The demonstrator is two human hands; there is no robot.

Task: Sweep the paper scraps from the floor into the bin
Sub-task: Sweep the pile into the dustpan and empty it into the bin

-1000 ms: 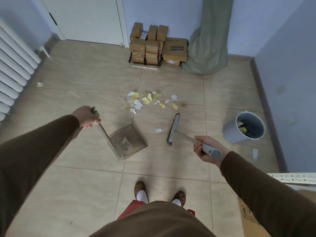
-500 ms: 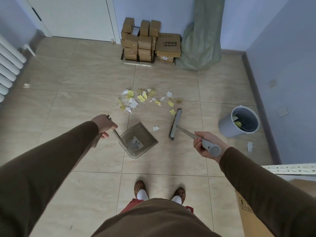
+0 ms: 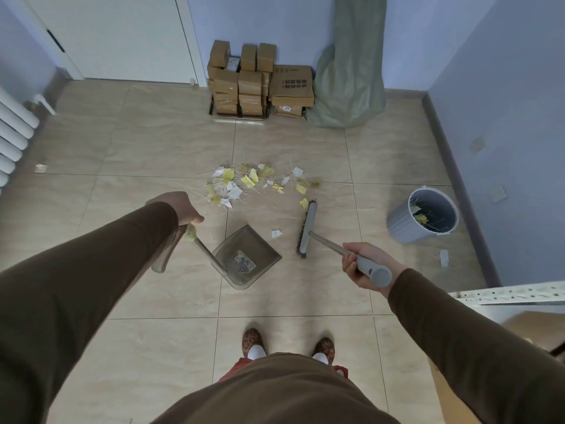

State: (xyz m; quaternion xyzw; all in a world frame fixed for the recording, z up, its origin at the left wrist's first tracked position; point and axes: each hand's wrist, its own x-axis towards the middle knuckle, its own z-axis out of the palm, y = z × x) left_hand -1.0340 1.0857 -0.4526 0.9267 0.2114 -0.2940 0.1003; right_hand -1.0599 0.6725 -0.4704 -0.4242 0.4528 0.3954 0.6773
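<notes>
1. Likely to scatter: paper scraps [image 3: 250, 183] heaped loosely just beyond the left hand [image 3: 180, 206], mixed with thin strips; a hard broom stroke could flick them past the dustpan [image 3: 246, 258].
2. Easy to miss: one white scrap [image 3: 276, 233] between dustpan and broom head [image 3: 306, 229], another beside the bin [image 3: 425, 214].
3. Left hand curled round the dustpan handle; dustpan mouth just below and right of it.
4. Right hand [image 3: 362, 264] wrapped round the broom handle; broom head up and left of it.
5. Bin well to the right, beyond the right hand, already holding some scraps.
</notes>
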